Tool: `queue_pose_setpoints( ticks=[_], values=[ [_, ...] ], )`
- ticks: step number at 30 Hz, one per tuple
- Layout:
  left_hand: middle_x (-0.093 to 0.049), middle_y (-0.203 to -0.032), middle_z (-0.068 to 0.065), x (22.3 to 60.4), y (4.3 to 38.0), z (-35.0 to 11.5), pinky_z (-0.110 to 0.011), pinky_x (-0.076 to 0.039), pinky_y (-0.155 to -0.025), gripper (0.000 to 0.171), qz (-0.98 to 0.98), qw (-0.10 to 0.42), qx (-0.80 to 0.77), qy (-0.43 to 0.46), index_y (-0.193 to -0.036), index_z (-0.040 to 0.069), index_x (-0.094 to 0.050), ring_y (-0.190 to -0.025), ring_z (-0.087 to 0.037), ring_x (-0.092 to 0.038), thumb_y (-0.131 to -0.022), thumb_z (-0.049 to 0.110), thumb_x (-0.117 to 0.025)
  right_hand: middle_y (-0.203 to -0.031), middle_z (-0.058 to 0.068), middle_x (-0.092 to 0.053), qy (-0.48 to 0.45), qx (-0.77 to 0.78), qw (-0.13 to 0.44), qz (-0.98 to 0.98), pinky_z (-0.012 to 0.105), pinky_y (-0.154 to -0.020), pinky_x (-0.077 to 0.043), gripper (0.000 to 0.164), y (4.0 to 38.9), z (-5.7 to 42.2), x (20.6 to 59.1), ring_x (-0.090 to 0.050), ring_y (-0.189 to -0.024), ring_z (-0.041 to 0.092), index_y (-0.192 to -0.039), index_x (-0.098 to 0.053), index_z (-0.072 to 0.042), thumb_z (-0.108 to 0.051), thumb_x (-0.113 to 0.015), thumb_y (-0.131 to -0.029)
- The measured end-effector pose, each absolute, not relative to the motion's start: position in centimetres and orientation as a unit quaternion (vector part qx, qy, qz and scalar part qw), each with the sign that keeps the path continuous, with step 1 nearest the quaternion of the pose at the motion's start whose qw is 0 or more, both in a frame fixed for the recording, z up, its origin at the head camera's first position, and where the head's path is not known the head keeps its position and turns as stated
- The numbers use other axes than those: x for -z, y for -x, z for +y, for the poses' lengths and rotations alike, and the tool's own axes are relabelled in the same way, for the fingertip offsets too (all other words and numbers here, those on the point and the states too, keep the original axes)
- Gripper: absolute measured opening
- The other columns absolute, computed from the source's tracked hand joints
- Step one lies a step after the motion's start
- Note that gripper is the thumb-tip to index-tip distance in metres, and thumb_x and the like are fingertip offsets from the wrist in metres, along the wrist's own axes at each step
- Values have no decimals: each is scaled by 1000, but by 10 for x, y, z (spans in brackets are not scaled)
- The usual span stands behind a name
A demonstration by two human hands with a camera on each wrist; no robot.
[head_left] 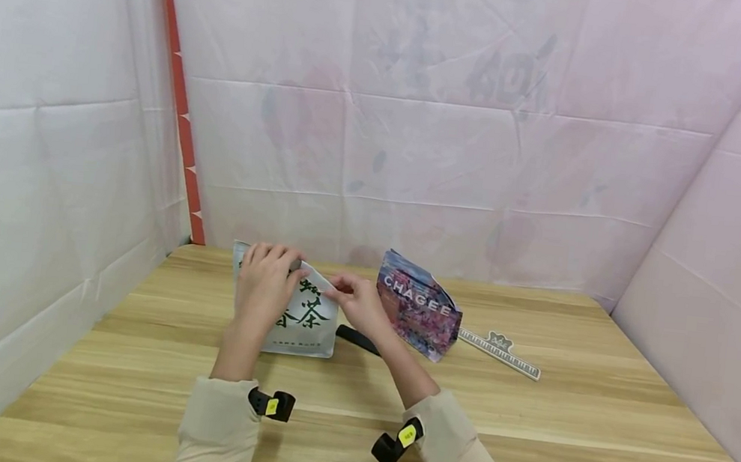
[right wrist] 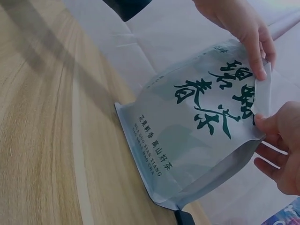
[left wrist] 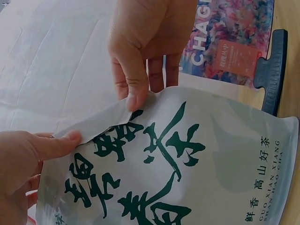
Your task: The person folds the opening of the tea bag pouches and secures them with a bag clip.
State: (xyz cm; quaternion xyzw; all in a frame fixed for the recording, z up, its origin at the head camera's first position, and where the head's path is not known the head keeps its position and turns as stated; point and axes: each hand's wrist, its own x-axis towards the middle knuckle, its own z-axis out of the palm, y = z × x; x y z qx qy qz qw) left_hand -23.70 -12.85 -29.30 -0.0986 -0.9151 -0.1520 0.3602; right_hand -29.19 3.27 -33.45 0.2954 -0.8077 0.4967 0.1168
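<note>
A white tea bag with green lettering stands upright on the table, its top edge folded over toward the front. My left hand pinches the left part of that fold, thumb in front and fingers behind. On the right part, my right hand pinches the fold between thumb and fingers. In the left wrist view both thumbs press on the folded strip of the bag. From the right wrist view, the bag's side gusset bulges outward. Its contents are hidden.
A colourful CHAGEE pouch stands right of the white bag. Between them lies a black sealing clip, partly hidden by my right forearm. A white sealing clip with a decorated handle lies farther right. Fabric walls enclose the wooden table.
</note>
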Motion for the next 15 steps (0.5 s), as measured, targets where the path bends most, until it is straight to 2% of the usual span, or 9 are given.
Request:
queue_pose_setpoints(
  ticks=[5,15],
  values=[
    [-62,-94,-6,293,236,-126,-39,-24,-101,15,-910,368,167,91,-92,10,-66,-97,-28,-47,-81,20,-70,-86,11,-66,-301,-495,106,-808,30,-70,-50,10,292,34,334,-62,-80,22,-94,-67,3,2,-61,-85],
    [-63,-90,-7,293,237,-124,-40,-26,-99,13,-904,385,169,82,-88,9,-67,-92,-28,-48,-80,19,-70,-78,7,-67,-281,-482,157,-815,25,-61,-47,8,293,31,337,-59,-68,14,-88,-70,0,2,-64,-83]
  ],
)
